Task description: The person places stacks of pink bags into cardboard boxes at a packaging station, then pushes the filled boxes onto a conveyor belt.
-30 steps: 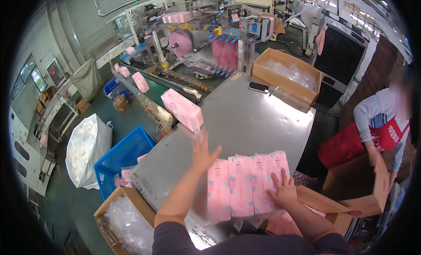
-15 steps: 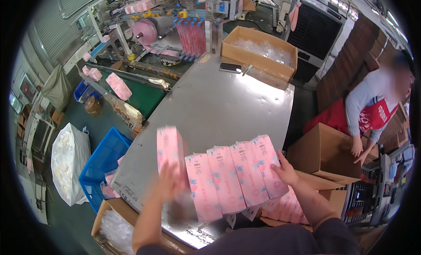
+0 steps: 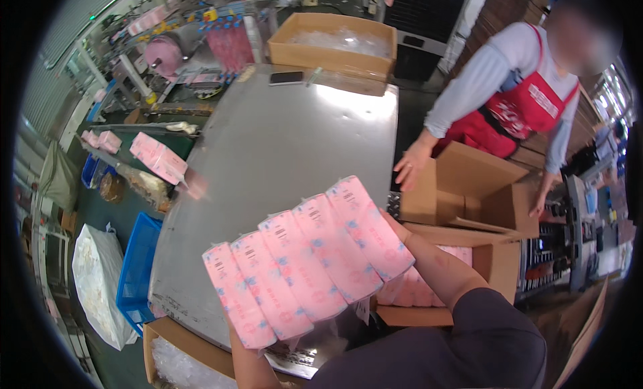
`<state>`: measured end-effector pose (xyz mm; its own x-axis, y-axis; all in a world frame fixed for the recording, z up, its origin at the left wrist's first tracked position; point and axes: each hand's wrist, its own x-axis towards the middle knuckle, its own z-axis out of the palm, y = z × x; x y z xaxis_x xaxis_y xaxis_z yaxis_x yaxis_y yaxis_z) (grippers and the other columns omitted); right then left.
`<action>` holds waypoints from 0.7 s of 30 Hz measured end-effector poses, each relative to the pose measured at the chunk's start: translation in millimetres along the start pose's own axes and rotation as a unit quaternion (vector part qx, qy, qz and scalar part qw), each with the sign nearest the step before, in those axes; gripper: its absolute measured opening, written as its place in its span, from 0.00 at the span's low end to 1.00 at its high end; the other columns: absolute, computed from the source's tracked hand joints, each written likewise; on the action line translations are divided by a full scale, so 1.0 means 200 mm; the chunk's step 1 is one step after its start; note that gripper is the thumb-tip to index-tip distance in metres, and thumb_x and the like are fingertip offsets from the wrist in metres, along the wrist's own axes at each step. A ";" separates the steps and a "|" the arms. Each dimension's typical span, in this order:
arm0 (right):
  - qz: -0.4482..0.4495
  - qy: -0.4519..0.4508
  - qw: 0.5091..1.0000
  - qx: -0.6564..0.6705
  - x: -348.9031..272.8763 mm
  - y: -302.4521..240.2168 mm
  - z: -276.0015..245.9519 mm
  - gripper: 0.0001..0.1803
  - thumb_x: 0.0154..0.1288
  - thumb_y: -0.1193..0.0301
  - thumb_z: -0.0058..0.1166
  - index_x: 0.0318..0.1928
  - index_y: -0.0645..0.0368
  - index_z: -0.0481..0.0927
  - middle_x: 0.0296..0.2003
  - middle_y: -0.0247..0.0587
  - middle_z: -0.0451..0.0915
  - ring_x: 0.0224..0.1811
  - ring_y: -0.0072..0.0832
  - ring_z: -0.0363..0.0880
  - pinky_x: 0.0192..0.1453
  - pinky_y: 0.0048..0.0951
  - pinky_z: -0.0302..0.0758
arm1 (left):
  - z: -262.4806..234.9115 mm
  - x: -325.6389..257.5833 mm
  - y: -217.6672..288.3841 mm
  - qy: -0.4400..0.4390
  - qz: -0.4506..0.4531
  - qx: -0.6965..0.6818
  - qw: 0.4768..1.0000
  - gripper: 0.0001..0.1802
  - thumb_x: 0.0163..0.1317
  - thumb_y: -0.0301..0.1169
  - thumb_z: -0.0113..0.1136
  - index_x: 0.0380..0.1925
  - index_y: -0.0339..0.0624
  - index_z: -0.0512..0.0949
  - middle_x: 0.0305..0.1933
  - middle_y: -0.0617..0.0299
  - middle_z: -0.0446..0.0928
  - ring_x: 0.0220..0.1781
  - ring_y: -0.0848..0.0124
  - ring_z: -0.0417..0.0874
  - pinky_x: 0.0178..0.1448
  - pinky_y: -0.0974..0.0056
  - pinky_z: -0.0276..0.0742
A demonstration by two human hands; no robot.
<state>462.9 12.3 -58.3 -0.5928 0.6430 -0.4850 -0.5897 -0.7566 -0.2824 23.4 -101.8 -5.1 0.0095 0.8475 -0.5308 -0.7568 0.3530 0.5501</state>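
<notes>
Five pink packs [image 3: 305, 268] are held between both hands [image 3: 398, 229]; the hidden fingers' closure cannot be judged. Other packs [image 3: 422, 288] are already boxed, with more left on the conveyor [image 3: 179, 144]

1. work table [image 3: 301, 134], grey metal: filled the middle of the frame; marks ran along its left edge, and white glare lay near its upper right corner.
2. floor [image 3: 90, 211], dark green: showed at the left.
3. wall [image 3: 74, 37], pale, ribbed, shutter-like: stood at upper left.
4. machine frame [image 3: 252, 37], metal, with blue fittings: reached from upper left toward upper centre.
5. conveyor [image 3: 182, 143], green-belted: lay at left, below the machinery.
6. cabinet [image 3: 425, 11], black-fronted: stood right of upper centre.
7. brown banded surface [image 3: 506, 11]: rose at upper right, material unclear.
8. lights [image 3: 623, 88], white, indistinct: shone near the right edge.
</notes>
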 end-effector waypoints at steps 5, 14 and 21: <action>-0.096 0.035 0.993 -0.050 -0.52 -0.04 0.23 0.36 0.75 0.44 0.42 0.71 0.56 0.64 0.66 0.44 0.71 0.64 0.39 0.73 0.70 0.43 0.68 | 0.10 -0.14 -0.06 -0.042 -0.021 0.107 0.993 0.32 0.68 0.45 0.59 0.63 0.35 0.68 0.61 0.52 0.75 0.57 0.61 0.80 0.63 0.51 0.75; -0.222 0.115 0.967 -0.043 -2.35 -0.41 0.58 0.31 0.74 0.47 0.43 0.67 0.55 0.69 0.60 0.45 0.74 0.60 0.37 0.75 0.66 0.42 0.71 | 0.78 0.22 -0.52 -0.220 -0.234 0.250 0.913 0.32 0.69 0.46 0.58 0.65 0.36 0.67 0.59 0.53 0.77 0.54 0.64 0.82 0.61 0.54 0.77; -0.091 0.401 0.901 -0.134 -2.17 -0.09 -0.88 0.25 0.72 0.52 0.49 0.58 0.56 0.77 0.47 0.39 0.82 0.47 0.32 0.82 0.54 0.37 0.80 | 1.01 0.49 -1.17 -0.246 -0.370 0.342 0.828 0.32 0.69 0.46 0.58 0.65 0.37 0.67 0.58 0.55 0.78 0.52 0.66 0.83 0.59 0.56 0.78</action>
<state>826.4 -273.9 11.6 0.1517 0.5475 -0.8229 -0.4188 -0.7185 -0.5552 333.0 -22.3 -55.7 0.6982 0.2973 -0.6513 0.1221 0.8469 0.5175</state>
